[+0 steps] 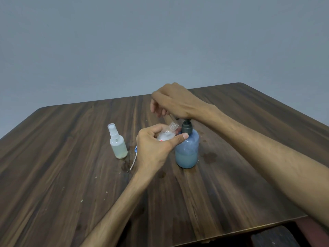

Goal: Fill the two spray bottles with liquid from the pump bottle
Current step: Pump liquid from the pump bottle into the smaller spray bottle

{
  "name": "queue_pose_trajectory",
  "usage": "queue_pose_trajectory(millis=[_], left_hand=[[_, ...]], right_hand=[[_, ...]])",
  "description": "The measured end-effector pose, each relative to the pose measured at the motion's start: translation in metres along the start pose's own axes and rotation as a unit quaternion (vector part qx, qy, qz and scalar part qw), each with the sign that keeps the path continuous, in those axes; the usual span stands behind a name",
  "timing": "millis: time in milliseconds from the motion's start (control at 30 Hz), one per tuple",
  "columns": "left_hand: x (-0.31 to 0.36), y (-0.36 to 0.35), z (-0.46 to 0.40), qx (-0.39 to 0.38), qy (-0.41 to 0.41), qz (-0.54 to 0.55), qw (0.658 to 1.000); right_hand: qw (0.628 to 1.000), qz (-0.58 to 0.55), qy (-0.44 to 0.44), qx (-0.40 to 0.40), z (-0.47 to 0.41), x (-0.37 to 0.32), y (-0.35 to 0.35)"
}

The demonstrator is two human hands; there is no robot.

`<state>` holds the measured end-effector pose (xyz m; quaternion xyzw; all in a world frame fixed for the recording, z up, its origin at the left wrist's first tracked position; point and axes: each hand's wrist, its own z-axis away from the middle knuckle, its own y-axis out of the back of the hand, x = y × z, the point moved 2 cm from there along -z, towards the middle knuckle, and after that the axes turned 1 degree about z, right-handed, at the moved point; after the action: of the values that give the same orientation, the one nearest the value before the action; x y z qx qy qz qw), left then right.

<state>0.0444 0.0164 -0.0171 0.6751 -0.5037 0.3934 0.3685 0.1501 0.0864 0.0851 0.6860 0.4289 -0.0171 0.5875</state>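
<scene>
From the head view, the left hand (156, 145) holds an uncapped spray bottle (167, 134) tilted, its fingers (151, 132) and thumb curled round the body, so that the threaded open neck points up toward the spout of the pump bottle (187, 148). That pump bottle stands upright on the wooden worktop (71, 157), roughly a third full of pale blue liquid, just to the right of the held bottle and touching the left thumb tip. The right hand (174, 102) rests on top of the pump head with its palm over it and its fingers loosely curled downward; whether they grip the spout or only hang over it I cannot tell, since the pump head is hidden beneath the hand.

A second spray bottle (117, 141) stands upright to the left, well apart from the hands, cap on and mostly filled with whitish liquid. A detached sprayer top with its dip tube (133, 160) lies on the worktop between that bottle and the left wrist, amid wet patches.

The step in hand looks like pumping liquid into the second bottle, the first apparently done. The next move calls for keeping the small neck right under the spout while pressing, then screwing the loose sprayer back on; spilling looks the likely risk, given the narrow opening.
</scene>
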Motion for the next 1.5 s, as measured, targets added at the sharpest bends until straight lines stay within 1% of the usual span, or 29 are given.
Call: queue_pose_trajectory(millis=[67, 167, 233, 267, 333, 433, 500, 600, 733, 800, 900, 1067, 1200, 1333, 1500], left_hand=[[-0.002, 0.000, -0.001, -0.003, 0.005, 0.008, 1.000], [-0.003, 0.000, -0.002, 0.000, 0.000, 0.006, 1.000], [-0.002, 0.000, -0.002, -0.005, -0.005, 0.003, 1.000], [-0.001, 0.001, -0.002, -0.005, -0.011, 0.000, 1.000], [-0.001, 0.001, -0.002, 0.000, -0.012, -0.005, 1.000], [-0.001, 0.001, -0.002, 0.005, -0.015, -0.005, 1.000], [-0.001, 0.000, -0.001, 0.001, -0.003, -0.001, 1.000], [-0.002, 0.001, 0.000, 0.006, -0.007, 0.001, 1.000], [-0.004, 0.001, -0.002, 0.014, -0.006, -0.005, 1.000], [-0.004, 0.001, -0.001, 0.013, -0.014, -0.009, 1.000], [-0.003, 0.001, -0.001, 0.013, -0.014, -0.009, 1.000], [-0.002, 0.000, -0.001, 0.013, -0.015, -0.010, 1.000], [-0.003, 0.001, -0.001, 0.017, -0.013, -0.005, 1.000], [-0.005, 0.001, -0.002, 0.019, -0.022, -0.015, 0.999], [-0.005, 0.000, -0.001, 0.016, -0.015, -0.004, 1.000]], right_hand=[[1.000, 0.015, -0.001, 0.023, -0.003, -0.003, 0.007], [0.995, 0.084, -0.036, -0.027, -0.009, -0.002, 0.005], [0.993, 0.086, -0.064, -0.057, -0.006, 0.001, -0.002], [0.992, 0.087, -0.074, -0.060, -0.004, 0.003, -0.005], [0.991, 0.099, -0.082, -0.044, -0.002, 0.005, -0.009], [0.989, 0.129, -0.065, -0.023, -0.002, 0.004, -0.013], [0.990, 0.122, -0.063, -0.031, -0.002, 0.003, -0.010], [0.991, 0.106, -0.064, -0.039, -0.003, 0.004, -0.006], [0.989, 0.132, -0.059, -0.044, -0.003, 0.005, -0.014], [0.990, 0.128, -0.052, -0.041, -0.002, 0.004, -0.011], [0.992, 0.117, -0.038, -0.016, -0.002, 0.003, -0.006], [0.989, 0.133, -0.052, -0.048, -0.001, 0.003, -0.013], [0.993, 0.111, -0.033, -0.018, -0.003, 0.001, -0.004], [0.988, 0.142, -0.039, -0.043, -0.001, 0.002, -0.013], [0.994, 0.103, -0.032, -0.028, -0.002, 0.002, -0.005]])
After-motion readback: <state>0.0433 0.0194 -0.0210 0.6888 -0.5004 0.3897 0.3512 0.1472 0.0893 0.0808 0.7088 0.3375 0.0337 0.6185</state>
